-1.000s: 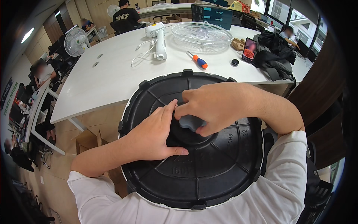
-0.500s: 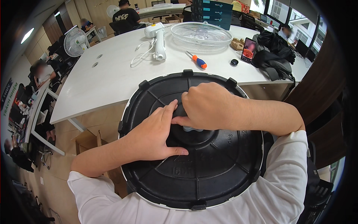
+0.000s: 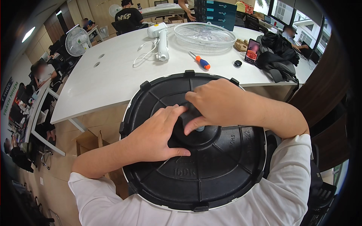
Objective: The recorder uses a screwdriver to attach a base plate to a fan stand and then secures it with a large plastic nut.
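A round black fan base [image 3: 222,162], underside up with ribs and edge tabs, lies close against my body. My left hand [image 3: 160,132] rests on it with the fingers stretched and the thumb apart, holding nothing. Its fingertips touch the raised hub in the middle. Over that hub is my right hand [image 3: 211,103], fingers curled, thumb bent down around a small grey knob [image 3: 200,129]. Most of the knob is hidden under my right hand, and so are some of its fingertips.
On the white table [image 3: 113,81] ahead lie a white fan motor head with its cord [image 3: 162,45], a clear fan grille [image 3: 205,35], an orange-blue screwdriver [image 3: 201,61], a small black cap [image 3: 237,63], a propped phone [image 3: 252,51] and a black bag [image 3: 277,56]. A cardboard box [image 3: 88,141] stands lower left.
My right hand has twisted at the hub, its knuckles rising and the thumb shifting right and down. My left fingertips have moved slightly right. The base has stayed put.
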`<state>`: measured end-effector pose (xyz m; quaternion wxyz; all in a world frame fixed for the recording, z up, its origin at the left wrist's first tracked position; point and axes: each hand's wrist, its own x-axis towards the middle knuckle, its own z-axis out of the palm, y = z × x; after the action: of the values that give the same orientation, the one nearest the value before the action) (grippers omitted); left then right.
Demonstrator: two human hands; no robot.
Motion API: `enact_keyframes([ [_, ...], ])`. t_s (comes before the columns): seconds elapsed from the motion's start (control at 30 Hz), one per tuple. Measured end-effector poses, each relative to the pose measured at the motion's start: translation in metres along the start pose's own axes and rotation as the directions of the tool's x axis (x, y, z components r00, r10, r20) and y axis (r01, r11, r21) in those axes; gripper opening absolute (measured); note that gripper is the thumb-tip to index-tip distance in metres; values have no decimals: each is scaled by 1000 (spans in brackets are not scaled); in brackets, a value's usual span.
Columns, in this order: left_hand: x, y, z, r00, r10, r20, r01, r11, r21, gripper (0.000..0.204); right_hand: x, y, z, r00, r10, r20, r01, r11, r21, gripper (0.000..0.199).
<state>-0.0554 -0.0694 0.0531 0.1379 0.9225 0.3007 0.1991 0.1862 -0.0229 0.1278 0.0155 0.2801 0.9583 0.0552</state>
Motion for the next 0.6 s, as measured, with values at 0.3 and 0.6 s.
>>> enact_keyframes([
  [0.3,0,5,-1,999,-30,46,29,999,22,104,2,20,-14,961,-167,220,106,959,264,69],
  [0.6,-1,4,-3,997,-47,54,46,999,13,99,9,6,-30,868,147,475,-235,963,130,81],
])
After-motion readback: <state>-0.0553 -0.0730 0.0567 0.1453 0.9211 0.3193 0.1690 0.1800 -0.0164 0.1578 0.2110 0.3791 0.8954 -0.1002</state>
